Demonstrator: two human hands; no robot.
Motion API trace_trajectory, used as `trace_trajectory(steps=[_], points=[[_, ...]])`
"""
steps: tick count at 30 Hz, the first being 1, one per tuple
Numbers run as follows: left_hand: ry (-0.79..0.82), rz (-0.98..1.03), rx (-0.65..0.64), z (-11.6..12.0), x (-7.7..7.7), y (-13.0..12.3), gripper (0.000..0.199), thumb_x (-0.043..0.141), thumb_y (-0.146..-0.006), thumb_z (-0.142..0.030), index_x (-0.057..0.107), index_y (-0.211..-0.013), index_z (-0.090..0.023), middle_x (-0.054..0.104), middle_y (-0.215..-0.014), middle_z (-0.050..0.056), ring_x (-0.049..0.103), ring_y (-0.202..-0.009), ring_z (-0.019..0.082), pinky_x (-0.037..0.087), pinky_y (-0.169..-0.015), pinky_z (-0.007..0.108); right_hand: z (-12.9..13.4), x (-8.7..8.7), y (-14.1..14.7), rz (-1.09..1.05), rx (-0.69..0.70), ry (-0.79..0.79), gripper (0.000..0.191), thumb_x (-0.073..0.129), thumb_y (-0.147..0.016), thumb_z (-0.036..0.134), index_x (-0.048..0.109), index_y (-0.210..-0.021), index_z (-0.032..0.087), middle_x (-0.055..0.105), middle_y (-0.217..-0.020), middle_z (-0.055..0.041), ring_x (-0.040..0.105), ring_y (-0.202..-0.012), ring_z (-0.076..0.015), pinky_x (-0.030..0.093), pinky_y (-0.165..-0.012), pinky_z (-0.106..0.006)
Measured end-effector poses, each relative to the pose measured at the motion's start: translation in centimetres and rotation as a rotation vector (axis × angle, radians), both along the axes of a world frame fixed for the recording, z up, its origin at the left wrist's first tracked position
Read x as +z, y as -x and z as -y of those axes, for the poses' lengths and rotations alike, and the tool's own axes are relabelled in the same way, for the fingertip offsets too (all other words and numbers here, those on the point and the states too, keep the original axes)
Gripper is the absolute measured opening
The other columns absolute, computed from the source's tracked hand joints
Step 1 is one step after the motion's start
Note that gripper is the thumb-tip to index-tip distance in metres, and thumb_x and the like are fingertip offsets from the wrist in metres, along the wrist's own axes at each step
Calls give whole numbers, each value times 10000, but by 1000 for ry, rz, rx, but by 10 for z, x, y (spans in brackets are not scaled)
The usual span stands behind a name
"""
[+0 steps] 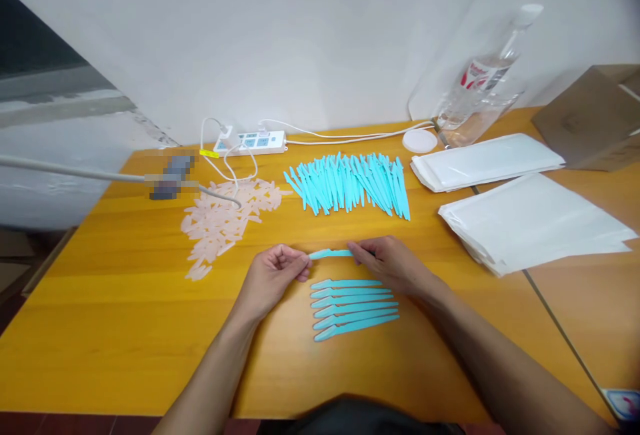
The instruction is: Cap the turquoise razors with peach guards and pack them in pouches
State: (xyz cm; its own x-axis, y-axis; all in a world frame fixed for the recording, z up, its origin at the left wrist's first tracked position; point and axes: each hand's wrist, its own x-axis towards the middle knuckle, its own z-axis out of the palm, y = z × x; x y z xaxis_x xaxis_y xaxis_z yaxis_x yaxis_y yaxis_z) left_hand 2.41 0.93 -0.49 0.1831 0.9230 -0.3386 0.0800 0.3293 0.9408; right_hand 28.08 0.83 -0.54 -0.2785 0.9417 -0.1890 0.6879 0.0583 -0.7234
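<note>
Pinching a turquoise stick (332,253) — left hand (274,278), right hand (393,265), opposite ends

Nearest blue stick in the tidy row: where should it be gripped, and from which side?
I'd take the nearest blue stick by its slim, straight right-hand stretch, coming from above and the near side. It lies flat, with bare tabletop along its near edge, while the row's other sticks lie on its far side. Its kinked left end seems a poorer hold.
</note>
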Motion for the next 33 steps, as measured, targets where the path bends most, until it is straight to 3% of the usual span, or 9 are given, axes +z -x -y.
trace_trajectory(steps=[5,9,12,15,19,26,33], points=[[-35,-245,-199,1,1,0,310,740,-829,-449,704,-850,-142,708,-772,29,581,-636,111,442,-592,221,5,5,-1,45,42,-177,325,525,-976,364,669,-752,177,640,-745,-29,557,-657,-146,345,-620,-256],[-142,-443,-354,5,4,7,260,661,-893,-413,713,-837,-165,672,-734,6,544,-638,115,399,-579,224,6,5,-5,75,117,-182,262,614,-931,308,688,-721,169,653,-732,-40,576,-644,-146,374,-615,-255],[-289,-544,-396,8,4,7,228,639,-918,-388,727,-862,-185,633,-715,-4,531,-641,118,387,-574,229,6,4,-7,68,123,-164,207,628,-924,285,721,-777,172,680,-761,-43,603,-672,-152,398,-630,-256],[-438,-558,-438,8,4,5,214,667,-910,-365,754,-1036,-216,662,-874,24,588,-746,137,441,-651,243,7,3,-11,55,198,-181,150,689,-886,309,749,-900,172,705,-849,-54,630,-734,-169,430,-675,-267],[-520,-557,-545,7,5,6,349,749,-849,-331,725,-1193,-275,663,-1040,37,638,-930,177,494,-820,283,8,3,-15,68,296,-216,254,764,-816,343,738,-996,167,703,-920,-64,638,-789,-190,453,-720,-287],[-514,-610,-539,8,8,5,344,732,-858,-363,724,-1191,-276,676,-1092,47,654,-982,206,499,-845,300,9,4,-15,92,319,-210,312,783,-784,333,720,-1043,171,705,-985,-80,648,-851,-214,476,-785,-323],[-510,-595,-550,9,10,4,274,681,-892,-312,743,-1159,-291,668,-1010,33,645,-878,176,480,-761,270,8,5,-17,69,341,-183,263,750,-825,332,741,-1053,202,698,-984,-78,649,-848,-206,479,-787,-313]])
